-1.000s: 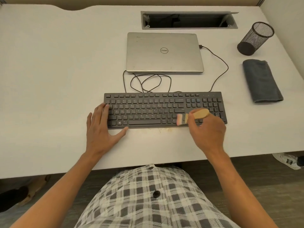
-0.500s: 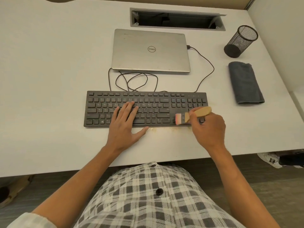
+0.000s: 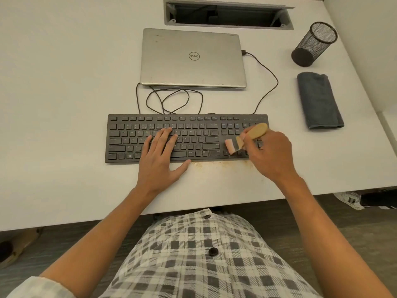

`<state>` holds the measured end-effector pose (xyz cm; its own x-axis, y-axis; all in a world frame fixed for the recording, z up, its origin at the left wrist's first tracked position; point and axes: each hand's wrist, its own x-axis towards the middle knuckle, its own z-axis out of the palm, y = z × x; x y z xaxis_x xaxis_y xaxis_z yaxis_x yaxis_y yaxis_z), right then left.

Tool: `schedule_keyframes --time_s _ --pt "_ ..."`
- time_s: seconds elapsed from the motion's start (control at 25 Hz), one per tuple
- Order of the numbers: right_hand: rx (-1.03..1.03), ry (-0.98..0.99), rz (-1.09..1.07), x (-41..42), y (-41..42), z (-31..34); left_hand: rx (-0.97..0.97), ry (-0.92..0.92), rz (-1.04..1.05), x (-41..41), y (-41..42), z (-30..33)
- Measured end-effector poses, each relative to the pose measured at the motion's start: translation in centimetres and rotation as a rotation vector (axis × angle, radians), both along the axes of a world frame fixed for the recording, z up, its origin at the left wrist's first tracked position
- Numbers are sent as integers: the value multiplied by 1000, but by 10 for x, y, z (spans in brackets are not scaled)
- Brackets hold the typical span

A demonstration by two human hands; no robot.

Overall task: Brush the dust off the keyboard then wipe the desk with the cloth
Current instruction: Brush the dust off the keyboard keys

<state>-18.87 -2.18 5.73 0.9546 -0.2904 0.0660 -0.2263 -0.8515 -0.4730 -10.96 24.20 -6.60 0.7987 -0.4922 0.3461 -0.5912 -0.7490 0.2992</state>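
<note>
keyboard: black keyboard (image 3: pixel 187 138) flat on the white worktop (image 3: pixel 64 104), long side parallel to the near edge; landmark for everything below.
left hand: left hand (image 3: pixel 160 160) lies palm down on the keyboard's middle keys, fingers straight and slightly spread, thumb off the near edge on the worktop. Holds nothing.
right hand: right hand (image 3: pixel 269 155) at the keyboard's right end, fingers curled round the brush.
brush: small wooden-handled brush (image 3: pixel 247 137), handle pointing away and right, pale bristles down on the keys just left of the number pad.
dust: tan specks (image 3: pixel 217 165) on the worktop along the keyboard's near edge, between the two hands.
cloth: dark grey folded cloth (image 3: pixel 319 100) right of the keyboard and slightly beyond it, not touching.
laptop: closed silver laptop (image 3: pixel 192 58) beyond the keyboard; looped black cable (image 3: pixel 174 100) between them.
pen cup: black mesh pen cup (image 3: pixel 313 44) beyond the cloth, looks empty.
</note>
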Motion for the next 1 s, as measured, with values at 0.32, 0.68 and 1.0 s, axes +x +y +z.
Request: schedule_keyframes --time_s 0.32,0.68,1.0 --pt "6 42 90 8 12 -2 -8 -4 -1 0 -1 2" --pt "-11 86 125 10 27 -5 -7 5 4 0 0 1" --pt "-3 137 171 16 37 -4 -4 14 1 0 0 0"
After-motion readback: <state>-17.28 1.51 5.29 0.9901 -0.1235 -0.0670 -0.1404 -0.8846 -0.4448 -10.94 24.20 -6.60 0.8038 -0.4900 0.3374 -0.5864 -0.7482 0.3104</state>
